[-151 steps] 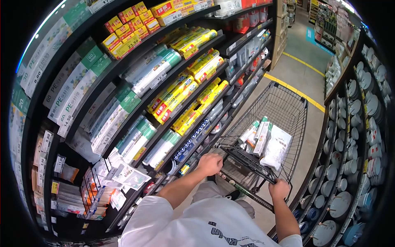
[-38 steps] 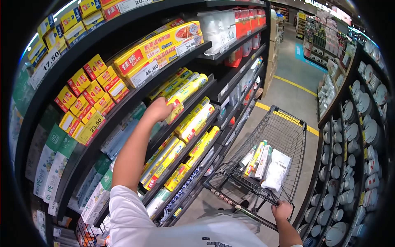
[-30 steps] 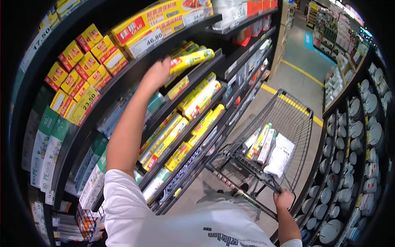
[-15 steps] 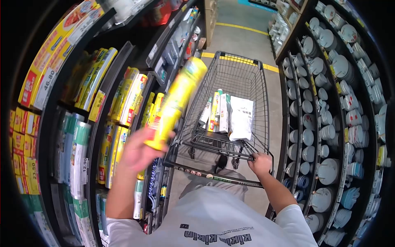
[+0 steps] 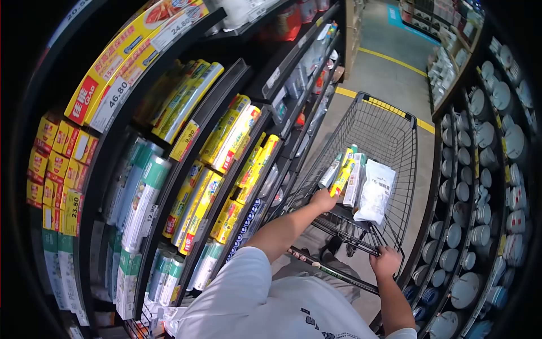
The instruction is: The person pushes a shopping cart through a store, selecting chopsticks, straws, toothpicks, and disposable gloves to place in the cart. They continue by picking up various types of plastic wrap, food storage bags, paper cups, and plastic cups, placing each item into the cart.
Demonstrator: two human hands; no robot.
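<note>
My left hand (image 5: 323, 200) reaches into the wire shopping cart (image 5: 395, 127) and grips the lower end of a long yellow roll (image 5: 345, 174). The roll lies among other packs in the cart, beside a white bag (image 5: 376, 192) and a white box (image 5: 355, 182). My right hand (image 5: 385, 261) is closed around the cart's push handle (image 5: 333, 271). Both arms come out of a white T-shirt at the bottom of the view.
Dark shelves on the left carry yellow rolls (image 5: 227, 131), yellow boxes (image 5: 55, 164) and green-white rolls (image 5: 141, 203) with price tags. Shelves of bowls and plates (image 5: 485, 192) line the right. The aisle floor with a yellow line (image 5: 389, 62) runs ahead of the cart.
My left hand took a yellow roll off the upper shelf, swung it across and lowered it into the cart. My right hand stayed on the handle.
</note>
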